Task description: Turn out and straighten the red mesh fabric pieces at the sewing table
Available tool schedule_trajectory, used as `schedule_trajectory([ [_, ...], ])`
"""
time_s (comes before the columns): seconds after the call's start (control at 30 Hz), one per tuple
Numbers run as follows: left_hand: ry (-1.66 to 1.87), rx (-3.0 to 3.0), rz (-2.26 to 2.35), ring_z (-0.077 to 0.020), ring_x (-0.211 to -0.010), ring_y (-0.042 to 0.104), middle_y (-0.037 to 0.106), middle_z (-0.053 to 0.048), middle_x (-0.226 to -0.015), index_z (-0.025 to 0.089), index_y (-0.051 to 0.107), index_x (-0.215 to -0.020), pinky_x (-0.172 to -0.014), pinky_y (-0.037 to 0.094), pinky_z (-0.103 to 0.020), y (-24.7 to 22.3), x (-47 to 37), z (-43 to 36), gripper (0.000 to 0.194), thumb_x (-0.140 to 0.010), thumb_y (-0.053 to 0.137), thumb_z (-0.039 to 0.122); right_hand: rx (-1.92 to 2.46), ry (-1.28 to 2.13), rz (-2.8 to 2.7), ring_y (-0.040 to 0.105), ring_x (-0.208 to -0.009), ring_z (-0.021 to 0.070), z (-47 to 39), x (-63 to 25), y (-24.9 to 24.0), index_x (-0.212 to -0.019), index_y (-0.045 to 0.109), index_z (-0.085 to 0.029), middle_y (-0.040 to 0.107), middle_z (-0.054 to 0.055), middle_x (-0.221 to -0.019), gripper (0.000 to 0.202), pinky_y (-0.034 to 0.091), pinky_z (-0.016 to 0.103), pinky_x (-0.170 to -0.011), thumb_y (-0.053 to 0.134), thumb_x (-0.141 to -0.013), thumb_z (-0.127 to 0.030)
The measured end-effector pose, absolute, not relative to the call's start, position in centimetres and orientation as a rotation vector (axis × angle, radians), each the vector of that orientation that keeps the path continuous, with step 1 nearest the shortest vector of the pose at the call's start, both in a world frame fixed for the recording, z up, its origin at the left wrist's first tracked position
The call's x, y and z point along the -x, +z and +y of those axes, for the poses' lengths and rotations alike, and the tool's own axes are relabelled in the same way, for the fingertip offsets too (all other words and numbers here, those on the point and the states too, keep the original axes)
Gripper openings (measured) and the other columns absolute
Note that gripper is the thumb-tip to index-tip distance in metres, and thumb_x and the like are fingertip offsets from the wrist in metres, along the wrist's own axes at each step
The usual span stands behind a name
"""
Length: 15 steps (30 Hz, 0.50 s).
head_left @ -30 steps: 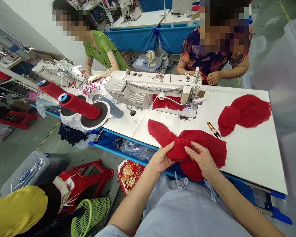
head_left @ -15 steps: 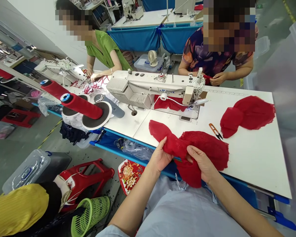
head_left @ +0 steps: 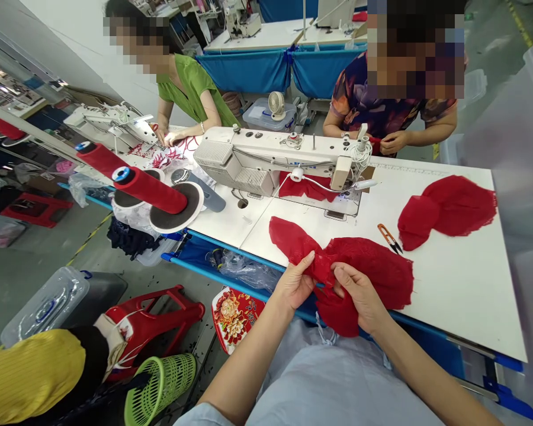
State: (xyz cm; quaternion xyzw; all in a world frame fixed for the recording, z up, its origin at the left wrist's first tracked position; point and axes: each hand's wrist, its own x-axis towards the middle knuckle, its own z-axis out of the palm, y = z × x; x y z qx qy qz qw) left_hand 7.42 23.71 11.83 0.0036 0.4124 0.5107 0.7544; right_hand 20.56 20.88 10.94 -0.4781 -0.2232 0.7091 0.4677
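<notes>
Both hands pinch a red fabric piece at the table's near edge; part of it lies on the white top and part hangs down over the edge. My left hand is closed on its middle, thumb on top. Close beside it, my right hand grips the cloth between thumb and fingers. Just beyond the cloth lie orange-handled thread snips. Another red fabric piece rests farther right on the table.
Across the table stands a white sewing machine with red cloth behind it. Red thread cones stand at left. Two people sit opposite, one in a green top, one in a patterned top. A green basket is on the floor.
My left hand has shifted slightly right and my right hand slightly left, so they are closer together on the red cloth. The view has tilted a little.
</notes>
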Motion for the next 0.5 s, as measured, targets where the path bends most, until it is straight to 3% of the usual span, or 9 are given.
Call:
schedule_trajectory([
  [0.1, 1.119, -0.013, 0.889, -0.0143, -0.074, 0.067, 0.071, -0.003, -0.083, 0.013, 0.064, -0.088, -0.077, 0.053, -0.026, 11.85, -7.61, 23.46, 0.024, -0.067, 0.075, 0.014, 1.236, 1.583, -0.645, 0.056, -0.068, 0.0139, 21.05, -20.62, 10.74, -0.096, 0.071, -0.025, 0.067, 0.0, -0.082, 0.037, 0.048, 0.027, -0.063, 0.078, -0.064, -0.042],
  [0.17, 1.129, -0.024, 0.879, -0.0152, -0.079, 0.067, 0.072, -0.004, -0.088, 0.013, 0.064, -0.092, -0.078, 0.052, -0.025, 11.76, -7.67, 23.3, 0.026, -0.068, 0.074, 0.014, 1.258, 1.436, -0.781, 0.058, -0.09, 0.0183, 21.18, -20.86, 10.59, -0.101, 0.07, -0.027, 0.065, 0.001, -0.106, 0.037, 0.049, 0.03, -0.078, 0.076, -0.067, -0.042],
  [0.23, 1.154, -0.042, 0.89, -0.015, -0.08, 0.067, 0.072, -0.005, -0.091, 0.013, 0.065, -0.095, -0.079, 0.052, -0.025, 11.67, -7.69, 23.2, 0.028, -0.068, 0.074, 0.015, 1.266, 1.354, -0.89, 0.057, -0.095, 0.0194, 21.22, -21.09, 10.46, -0.099, 0.071, -0.026, 0.063, 0.002, -0.111, 0.034, 0.047, 0.03, -0.08, 0.074, -0.07, -0.042],
  [0.3, 1.198, -0.067, 0.93, -0.0142, -0.078, 0.067, 0.072, -0.004, -0.09, 0.014, 0.065, -0.094, -0.077, 0.052, -0.025, 11.66, -7.69, 23.16, 0.03, -0.067, 0.076, 0.016, 1.269, 1.392, -0.898, 0.057, -0.077, 0.0168, 21.15, -21.17, 10.33, -0.094, 0.071, -0.024, 0.065, 0.002, -0.088, 0.031, 0.047, 0.028, -0.069, 0.072, -0.072, -0.045],
  [0.4, 1.223, -0.127, 0.995, -0.0145, -0.074, 0.066, 0.072, -0.003, -0.084, 0.014, 0.065, -0.088, -0.076, 0.052, -0.026, 11.8, -7.71, 23.14, 0.031, -0.063, 0.08, 0.021, 1.242, 1.582, -0.817, 0.041, -0.049, 0.0115, 20.97, -20.9, 10.23, -0.082, 0.069, -0.019, 0.047, -0.004, -0.051, 0.037, 0.036, 0.025, -0.048, 0.061, -0.078, -0.055],
  [0.5, 1.219, -0.173, 1.019, -0.0158, -0.073, 0.066, 0.071, -0.003, -0.082, 0.014, 0.064, -0.088, -0.078, 0.051, -0.029, 11.9, -7.74, 23.09, 0.035, -0.06, 0.082, 0.025, 1.218, 1.624, -0.822, 0.037, -0.048, 0.0107, 20.93, -20.48, 10.39, -0.074, 0.065, -0.018, 0.045, -0.004, -0.051, 0.036, 0.033, 0.025, -0.047, 0.063, -0.076, -0.055],
])
